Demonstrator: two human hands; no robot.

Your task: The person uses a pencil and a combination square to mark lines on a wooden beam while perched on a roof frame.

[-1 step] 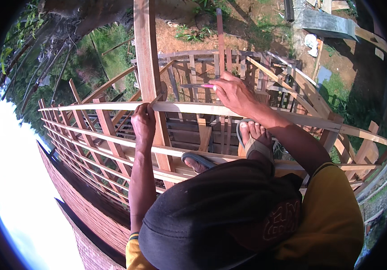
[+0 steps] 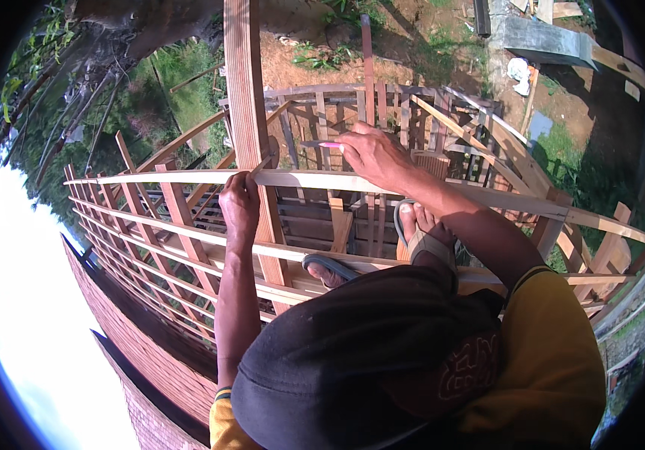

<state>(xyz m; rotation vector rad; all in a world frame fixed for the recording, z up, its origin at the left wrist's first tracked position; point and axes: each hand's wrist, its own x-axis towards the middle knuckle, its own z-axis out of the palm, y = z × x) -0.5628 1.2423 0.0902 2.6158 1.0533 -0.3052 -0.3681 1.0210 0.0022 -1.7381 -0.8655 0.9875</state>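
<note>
My left hand (image 2: 240, 199) is closed at the crossing of a tall wooden post (image 2: 245, 90) and a long pale batten (image 2: 311, 179). From its fingers a small, thin wooden stick (image 2: 262, 163) sticks up beside the post. To the right, my right hand (image 2: 377, 156) is closed round a slim tool with a pink handle (image 2: 330, 145) and a dark, blade-like end pointing left toward the post. That tool is held just above the batten, apart from the stick. The exact kind of tool is too small to make out.
My sandalled feet (image 2: 427, 229) stand on the timber framing, high above the ground. More battens (image 2: 180, 223) run left across upright studs. Below lies a framework of beams, with bare soil (image 2: 292, 64) beyond. Shingled roofing (image 2: 139, 322) slopes away at lower left.
My right hand and the pink-handled tool have shifted slightly left, nearer the post. The left hand keeps its place.
</note>
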